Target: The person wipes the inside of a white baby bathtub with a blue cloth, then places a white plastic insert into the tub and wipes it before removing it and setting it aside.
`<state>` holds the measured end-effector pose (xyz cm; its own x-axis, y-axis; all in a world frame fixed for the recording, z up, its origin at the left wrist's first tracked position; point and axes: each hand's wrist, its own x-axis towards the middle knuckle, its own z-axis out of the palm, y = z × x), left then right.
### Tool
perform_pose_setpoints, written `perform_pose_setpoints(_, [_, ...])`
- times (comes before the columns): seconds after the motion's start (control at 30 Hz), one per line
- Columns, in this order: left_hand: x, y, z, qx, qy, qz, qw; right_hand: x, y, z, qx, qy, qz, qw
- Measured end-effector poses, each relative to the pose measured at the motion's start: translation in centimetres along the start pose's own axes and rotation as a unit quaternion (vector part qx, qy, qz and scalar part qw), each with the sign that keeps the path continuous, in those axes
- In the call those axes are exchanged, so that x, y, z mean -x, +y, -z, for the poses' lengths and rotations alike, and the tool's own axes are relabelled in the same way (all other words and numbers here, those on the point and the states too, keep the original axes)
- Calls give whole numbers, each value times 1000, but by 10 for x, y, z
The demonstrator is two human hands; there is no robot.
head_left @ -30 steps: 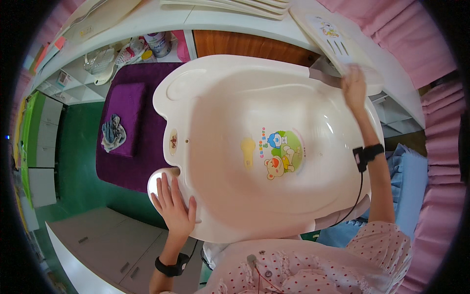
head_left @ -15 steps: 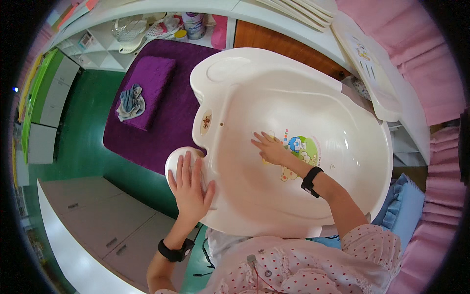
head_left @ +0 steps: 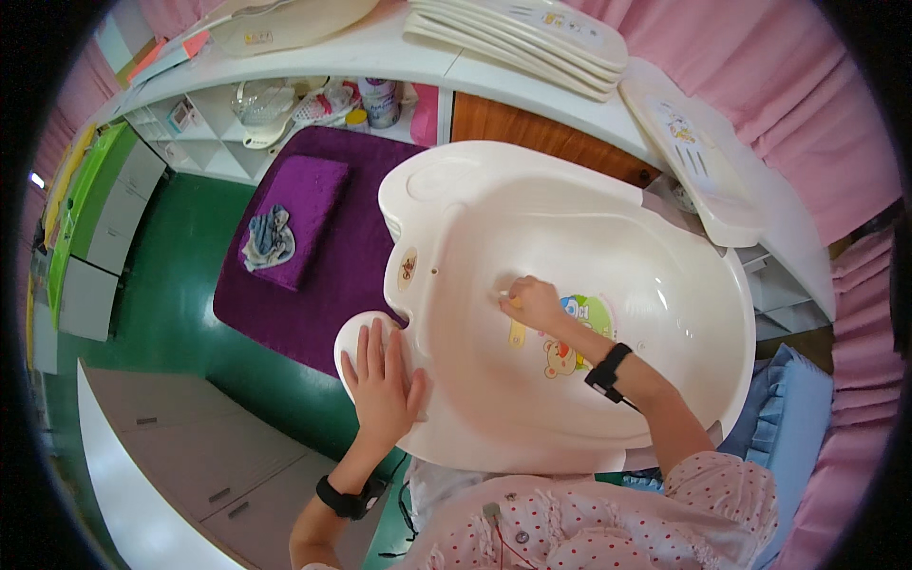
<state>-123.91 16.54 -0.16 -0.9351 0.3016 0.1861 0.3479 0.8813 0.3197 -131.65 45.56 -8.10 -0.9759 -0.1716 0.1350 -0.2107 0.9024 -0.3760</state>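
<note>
The left hand [head_left: 383,380] lies flat, fingers spread, on the near rim of the tub [head_left: 665,285], gripping nothing; the right hand [head_left: 532,302] is half curled inside, fingertips touching the tub's floor beside the sticker [head_left: 579,323]; the tub partly covers a purple mat [head_left: 328,256].

Left hand [head_left: 382,380] lies flat, fingers spread; right hand [head_left: 532,302] curled, arm outstretched.

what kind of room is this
Probably a baby-care or nursery room. A cream baby tub sits under both hands, more tub inserts are stacked on the white counter, and pink curtains hang around.
</note>
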Motion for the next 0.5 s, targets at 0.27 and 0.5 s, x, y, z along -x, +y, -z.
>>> perform_pose_setpoints(0.27, [-2, -3, -1, 0, 24, 3, 1000, -98, 113, 275, 232, 269, -284, 891])
perform_pose_setpoints(0.5, [1, -34, 3, 209, -37, 22, 977, -15, 227, 258, 20, -127, -148, 981])
